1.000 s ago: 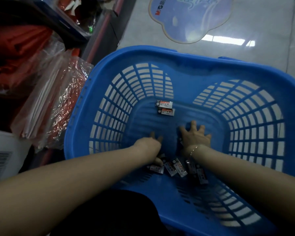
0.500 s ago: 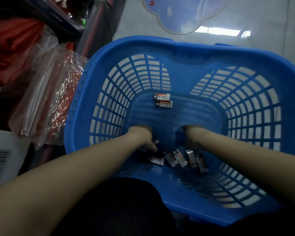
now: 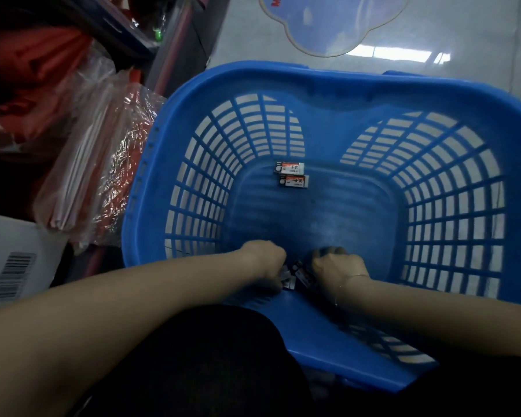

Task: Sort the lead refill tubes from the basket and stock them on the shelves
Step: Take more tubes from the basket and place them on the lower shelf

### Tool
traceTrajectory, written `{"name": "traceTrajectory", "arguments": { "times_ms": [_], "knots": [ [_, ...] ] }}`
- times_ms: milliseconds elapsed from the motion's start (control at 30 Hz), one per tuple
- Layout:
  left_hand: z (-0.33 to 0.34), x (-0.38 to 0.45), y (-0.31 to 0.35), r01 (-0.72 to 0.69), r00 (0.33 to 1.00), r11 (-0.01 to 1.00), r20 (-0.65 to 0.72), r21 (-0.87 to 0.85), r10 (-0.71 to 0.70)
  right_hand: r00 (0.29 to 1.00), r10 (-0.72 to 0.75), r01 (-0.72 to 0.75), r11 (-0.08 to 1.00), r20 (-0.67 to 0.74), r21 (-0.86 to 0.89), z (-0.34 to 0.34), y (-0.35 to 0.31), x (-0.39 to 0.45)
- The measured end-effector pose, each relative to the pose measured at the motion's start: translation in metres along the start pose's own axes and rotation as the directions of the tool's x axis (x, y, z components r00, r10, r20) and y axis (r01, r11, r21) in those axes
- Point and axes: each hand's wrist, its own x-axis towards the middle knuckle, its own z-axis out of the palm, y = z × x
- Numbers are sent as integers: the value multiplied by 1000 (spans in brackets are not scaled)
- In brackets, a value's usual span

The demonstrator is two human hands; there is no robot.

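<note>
A blue slotted plastic basket (image 3: pixel 322 82) stands on the floor in front of me. Two small lead refill tubes (image 3: pixel 292 174) with white and orange labels lie side by side at the far end of its bottom. At the near end my left hand (image 3: pixel 265 263) and my right hand (image 3: pixel 337 269) are pressed close together, fingers curled around a cluster of refill tubes (image 3: pixel 297 275). Only a few tubes show between the hands; the others are hidden under them.
Clear plastic bags of red goods (image 3: pixel 103 176) lean against the basket's left side, below a dark shelf (image 3: pixel 109 22). A white box with a barcode (image 3: pixel 12 275) sits at the left edge. A blue floor sticker (image 3: pixel 334 22) lies on the shiny tiles beyond the basket.
Both hands pulled back toward the basket's near wall and closed in on the loose tubes, gathering them into one cluster. The right hand went from spread flat to curled.
</note>
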Motion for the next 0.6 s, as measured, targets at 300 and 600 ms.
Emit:
{"name": "traceTrajectory", "arguments": {
  "times_ms": [300, 600],
  "knots": [
    [17, 3, 10, -110, 972, 966, -180, 234, 154, 954, -105, 79, 992, -280, -103, -19, 11, 13],
    [-4, 5, -5, 41, 940, 936, -330, 349, 82, 996, 85, -75, 957, -23, 281, -37, 34, 30]
  ]
}}
